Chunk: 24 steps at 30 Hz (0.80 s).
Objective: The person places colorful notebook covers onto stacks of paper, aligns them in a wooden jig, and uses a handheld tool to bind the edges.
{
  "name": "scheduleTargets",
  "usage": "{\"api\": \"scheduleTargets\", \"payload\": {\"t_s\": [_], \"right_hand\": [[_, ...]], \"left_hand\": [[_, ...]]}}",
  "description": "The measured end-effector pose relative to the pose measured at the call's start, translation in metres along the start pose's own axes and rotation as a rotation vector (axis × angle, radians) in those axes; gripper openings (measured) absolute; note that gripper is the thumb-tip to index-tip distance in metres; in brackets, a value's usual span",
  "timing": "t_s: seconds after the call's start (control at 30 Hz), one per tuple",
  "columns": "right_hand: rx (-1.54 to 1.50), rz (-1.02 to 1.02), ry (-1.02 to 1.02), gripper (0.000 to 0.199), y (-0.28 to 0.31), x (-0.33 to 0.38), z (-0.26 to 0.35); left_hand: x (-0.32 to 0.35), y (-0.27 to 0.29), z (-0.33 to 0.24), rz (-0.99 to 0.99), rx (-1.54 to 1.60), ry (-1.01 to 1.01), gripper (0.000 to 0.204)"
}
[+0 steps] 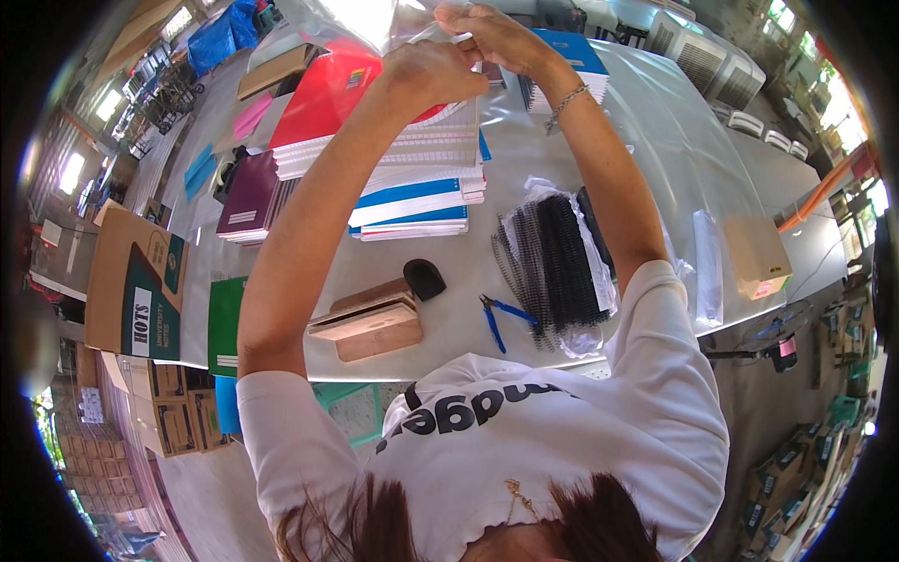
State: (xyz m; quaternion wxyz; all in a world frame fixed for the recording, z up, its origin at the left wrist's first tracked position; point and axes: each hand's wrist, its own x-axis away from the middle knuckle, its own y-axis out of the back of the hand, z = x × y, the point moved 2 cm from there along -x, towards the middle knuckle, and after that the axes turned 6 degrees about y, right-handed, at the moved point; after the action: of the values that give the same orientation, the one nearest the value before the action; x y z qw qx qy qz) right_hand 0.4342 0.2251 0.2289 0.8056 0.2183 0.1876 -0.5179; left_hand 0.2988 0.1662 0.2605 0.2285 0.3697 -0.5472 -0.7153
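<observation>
One box [136, 281], brown and green, stands beside the left edge of the table [459, 281]. Next comes a blue slip [199, 171] farther up that side, then a green notebook [227, 323] at the near left corner. Purple notebooks [248, 195] lie in a pile just left of my tall red stack [323, 103], with a pink sheet [251, 116] and a brown board [274, 73] toward the far left corner.

The red stack sits left of the table's middle, partly behind my left forearm. Clear film [370, 17] shines beyond it at the far edge. Wooden blocks [375, 318] lie by the near edge; above them blue notebooks [417, 220] jut out below the red stack, and a black piece [424, 279] lies beside the blocks.

My left hand [435, 70] is clenched over the stack's far end; I cannot tell whether film is inside it. My right hand [496, 39], close against it, pinches the film between its fingertips.

Blue-handled pliers [506, 318] lie at the near edge, touching black coils [562, 258] in white wrapping. Farther back, a blue-covered pile [582, 56] stands toward the far edge. Last, a plastic bundle [709, 267] and a small carton [757, 248] lie near the near right corner.
</observation>
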Motion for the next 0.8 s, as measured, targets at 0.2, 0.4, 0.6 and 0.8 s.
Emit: {"api": "scheduleTargets", "payload": {"t_s": [0.2,0.4,0.6,0.8], "right_hand": [[-0.199,-0.073,-0.144,0.046,0.006,0.003,-0.002],[-0.165,-0.096,-0.204,0.042,-0.007,0.001,0.003],[0.069,0.076,0.064,0.037,0.043,0.001,-0.002],[0.112,-0.226,0.052,0.032,0.017,0.005,0.042]], "left_hand": [[-0.002,0.007,-0.001,0.164,0.112,0.066,0.042],[-0.003,0.005,0.007,0.215,0.118,0.067,0.038],[-0.001,-0.009,-0.014,-0.407,0.020,-0.210,0.017],[0.007,-0.007,-0.034,-0.193,-0.142,0.002,0.014]]}}
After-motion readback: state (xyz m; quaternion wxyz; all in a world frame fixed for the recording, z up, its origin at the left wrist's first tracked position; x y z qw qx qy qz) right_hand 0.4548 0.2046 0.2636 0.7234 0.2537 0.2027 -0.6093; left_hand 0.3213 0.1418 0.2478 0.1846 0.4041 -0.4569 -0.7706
